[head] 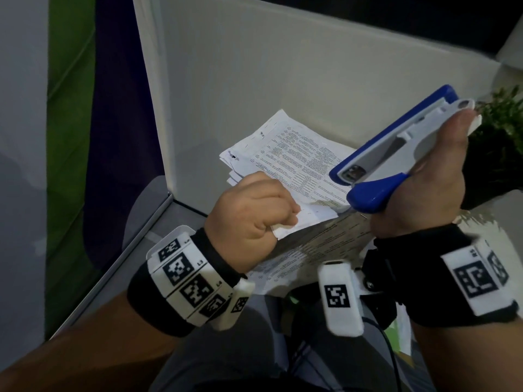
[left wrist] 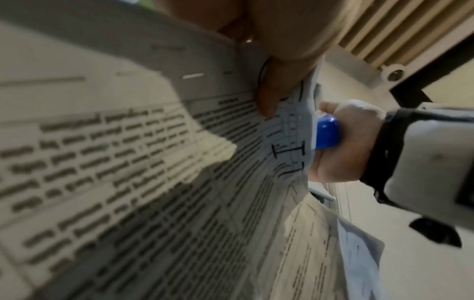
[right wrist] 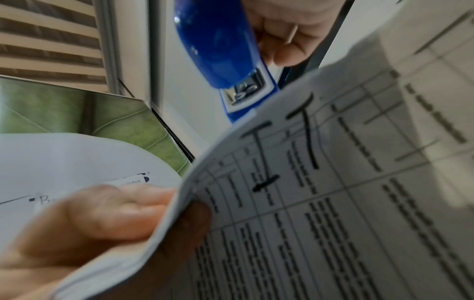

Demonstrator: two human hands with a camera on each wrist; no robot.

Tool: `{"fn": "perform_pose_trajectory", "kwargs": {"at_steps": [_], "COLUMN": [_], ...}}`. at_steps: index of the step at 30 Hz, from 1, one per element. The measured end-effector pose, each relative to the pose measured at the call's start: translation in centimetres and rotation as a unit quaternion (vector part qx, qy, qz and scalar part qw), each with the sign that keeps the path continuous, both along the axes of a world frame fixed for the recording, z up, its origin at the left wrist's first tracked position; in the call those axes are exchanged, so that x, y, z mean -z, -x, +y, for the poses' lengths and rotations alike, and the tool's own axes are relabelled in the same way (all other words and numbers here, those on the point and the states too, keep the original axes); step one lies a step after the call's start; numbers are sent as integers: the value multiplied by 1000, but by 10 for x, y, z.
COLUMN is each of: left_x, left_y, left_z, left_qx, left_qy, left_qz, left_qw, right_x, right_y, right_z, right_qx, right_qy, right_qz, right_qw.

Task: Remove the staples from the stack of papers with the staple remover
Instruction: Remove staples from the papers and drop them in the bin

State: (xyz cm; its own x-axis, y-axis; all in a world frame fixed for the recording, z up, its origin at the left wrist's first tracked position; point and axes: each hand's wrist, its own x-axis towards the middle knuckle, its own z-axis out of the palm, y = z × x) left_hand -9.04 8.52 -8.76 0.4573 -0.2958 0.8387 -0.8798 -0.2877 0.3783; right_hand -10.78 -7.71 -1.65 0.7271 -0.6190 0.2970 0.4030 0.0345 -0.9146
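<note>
My right hand [head: 424, 193] grips a blue and white stapler-shaped staple remover [head: 396, 148], held up above the table with its metal nose pointing down and left. In the right wrist view its blue nose [right wrist: 231, 67] sits just above the paper's top edge. My left hand [head: 252, 213] pinches the corner of a stapled bundle of printed papers [head: 319, 244], lifting and bending it; thumb and fingers [right wrist: 102, 215] clamp the edge. A second stack of printed papers [head: 288, 154] lies flat on the white table behind. No staple is clearly visible.
A white table [head: 226, 94] with its metal-edged corner at the left; beyond it a green and dark blue panel [head: 70, 108]. A green plant [head: 501, 131] stands at the right. A cable and a black device [head: 382, 306] lie near my lap.
</note>
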Motion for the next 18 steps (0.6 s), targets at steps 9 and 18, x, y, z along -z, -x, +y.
{"fn": "perform_pose_trajectory", "kwargs": {"at_steps": [9,18], "left_x": [-17,-24], "left_y": [-1,4], "left_z": [0,-5], "left_qx": [22,74], "left_qy": [167,228], "left_qz": [332,453], "left_qw": [928,859], "right_x": [6,12], "right_y": [2,-8], "right_z": [10,22], "right_qx": [-49,-74], "right_qy": [118,196], "right_qz": [-7,26], "right_qw": [992,977]}}
